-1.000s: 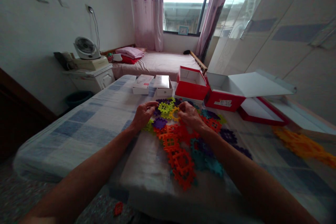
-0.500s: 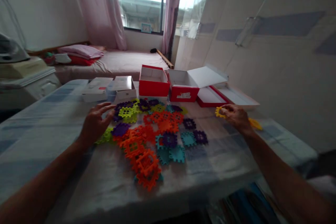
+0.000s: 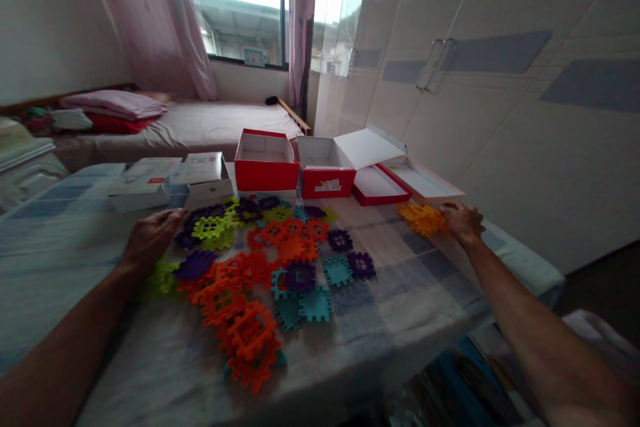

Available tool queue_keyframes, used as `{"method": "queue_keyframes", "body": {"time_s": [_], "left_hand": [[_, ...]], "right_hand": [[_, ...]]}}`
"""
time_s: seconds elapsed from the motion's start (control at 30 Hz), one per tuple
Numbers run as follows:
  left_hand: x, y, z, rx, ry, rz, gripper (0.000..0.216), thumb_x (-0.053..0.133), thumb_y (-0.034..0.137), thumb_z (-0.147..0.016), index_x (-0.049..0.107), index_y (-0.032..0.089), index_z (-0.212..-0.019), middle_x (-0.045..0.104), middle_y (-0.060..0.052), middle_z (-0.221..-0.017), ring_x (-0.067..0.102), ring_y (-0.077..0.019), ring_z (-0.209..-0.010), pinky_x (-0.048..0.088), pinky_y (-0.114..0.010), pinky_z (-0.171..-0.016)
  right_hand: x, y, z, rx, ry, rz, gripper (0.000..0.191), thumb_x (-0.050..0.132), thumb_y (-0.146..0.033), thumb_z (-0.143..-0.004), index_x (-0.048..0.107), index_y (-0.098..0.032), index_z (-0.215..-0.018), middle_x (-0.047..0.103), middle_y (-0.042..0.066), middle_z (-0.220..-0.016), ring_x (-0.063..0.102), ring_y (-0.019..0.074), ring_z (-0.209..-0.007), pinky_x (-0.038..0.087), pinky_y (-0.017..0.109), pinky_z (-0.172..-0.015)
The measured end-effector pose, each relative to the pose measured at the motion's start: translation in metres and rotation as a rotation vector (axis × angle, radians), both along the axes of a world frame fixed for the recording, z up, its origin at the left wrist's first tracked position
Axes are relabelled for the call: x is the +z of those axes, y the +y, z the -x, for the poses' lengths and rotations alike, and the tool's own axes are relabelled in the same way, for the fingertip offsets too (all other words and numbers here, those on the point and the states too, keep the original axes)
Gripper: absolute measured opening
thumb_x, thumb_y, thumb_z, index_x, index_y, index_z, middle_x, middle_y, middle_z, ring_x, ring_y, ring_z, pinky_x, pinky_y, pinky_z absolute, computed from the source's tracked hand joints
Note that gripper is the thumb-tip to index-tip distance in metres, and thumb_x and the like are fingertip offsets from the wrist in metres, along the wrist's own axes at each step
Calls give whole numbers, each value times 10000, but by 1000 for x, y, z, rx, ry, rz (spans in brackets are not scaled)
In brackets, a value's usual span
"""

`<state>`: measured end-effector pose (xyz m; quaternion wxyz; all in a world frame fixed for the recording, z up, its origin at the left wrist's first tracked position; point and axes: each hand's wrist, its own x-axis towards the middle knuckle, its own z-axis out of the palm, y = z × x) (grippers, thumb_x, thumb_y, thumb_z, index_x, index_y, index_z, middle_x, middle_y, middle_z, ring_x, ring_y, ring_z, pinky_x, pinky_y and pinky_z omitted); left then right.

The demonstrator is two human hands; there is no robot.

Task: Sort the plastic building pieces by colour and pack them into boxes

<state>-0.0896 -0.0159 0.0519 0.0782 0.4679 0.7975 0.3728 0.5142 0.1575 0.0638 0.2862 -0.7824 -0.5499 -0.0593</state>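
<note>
Standing by the table (image 3: 400, 320), and everything here sits around that big spread of plastic puzzle tiles (image 3: 260, 267) in the middle. Off the left edge of the spread there's a flat white box (image 3: 145, 181) at the back, and in front of it the left hand (image 3: 150, 238) rests palm down with loose, half-spread fingers, touching the purple and lime tiles on that side but not actually gripping anything as far as I can see. The spread itself runs from purple and lime at the back, through red and orange, to teal near the front edge. Behind it sit two open red boxes (image 3: 266, 163), with lids lying off to the right. Way over on the right of the spread, well apart from it, is a small pile of yellow tiles (image 3: 423, 218), and the right hand (image 3: 463, 220) is flat against it, fingers loosely curled; can't tell whether it has one pinched or is just pressing on them. My read is a sort-by-colour step, with the yellows going in their own pile. Next move would probably need that right hand back at the spread to pick out another tile.
</note>
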Motion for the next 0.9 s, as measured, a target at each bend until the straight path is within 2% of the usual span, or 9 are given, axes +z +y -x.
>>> {"method": "queue_keyframes", "body": {"time_s": [0.03,0.07,0.17,0.27,0.33,0.47,0.53,0.7,0.9], "left_hand": [[2,-3,-1,-9,-71,-17,396,438,457,-779,637,201,-1008,683,46,-1004,589,-194,-985,465,-278,-822],[4,-6,-1,-21,-130,-33,393,446,450,-783,637,206,-1024,685,55,-1006,594,-180,-970,471,-261,-796],[8,-14,-3,-65,-242,-49,418,462,467,-790,634,196,-1057,668,32,-1080,586,-176,-990,472,-258,-791],[7,-16,-9,-142,-310,-67,489,454,501,-799,609,157,-1109,638,-16,-1154,564,-200,-1048,445,-300,-873],[6,-15,-17,-200,-340,-98,521,444,510,-803,598,132,-1128,625,-50,-1178,553,-211,-1078,419,-319,-923],[3,-12,-30,-253,-318,-178,532,471,559,-771,646,146,-1056,625,-69,-1178,534,-224,-1123,365,-343,-1001],[1,-11,-31,-271,-363,-230,572,489,620,-734,666,155,-1018,650,-68,-1131,557,-231,-1090,395,-346,-981],[-8,-8,-23,-260,-647,-361,604,517,648,-711,659,137,-1000,698,-78,-985,630,-228,-947,490,-344,-852],[-15,-3,-18,-193,-672,-370,575,516,627,-723,660,110,-930,693,-108,-985,624,-242,-922,462,-404,-878]], "right_hand": [[2,-2,9,1,-10,-19,393,512,-378,-767,642,-174,-1077,552,201,-1165,486,363,-1096,416,523,-824],[5,-4,20,63,-21,-49,397,498,-357,-780,629,-156,-1097,545,205,-1176,472,354,-1121,402,518,-861],[10,-19,65,429,43,-48,351,463,-307,-807,633,-129,-1058,620,157,-1068,550,252,-1040,416,396,-908],[10,-39,118,829,114,156,326,479,-349,-809,640,-171,-1030,646,91,-1047,600,197,-948,456,323,-851],[8,-51,149,978,58,281,327,499,-374,-799,648,-188,-1022,648,77,-1049,603,200,-938,461,316,-825],[5,-61,186,1029,-101,376,378,510,-406,-792,645,-167,-1052,632,96,-1022,599,211,-889,456,313,-788],[4,-61,193,1024,-142,390,384,514,-410,-790,644,-164,-1055,612,101,-1027,592,206,-883,447,307,-798],[1,-59,188,1071,-111,408,391,541,-424,-781,633,-182,-1074,579,99,-1064,571,204,-946,426,295,-855],[-7,-60,177,1137,-20,375,443,551,-457,-779,596,-185,-1125,539,100,-1132,530,222,-1042,399,323,-917]]}}
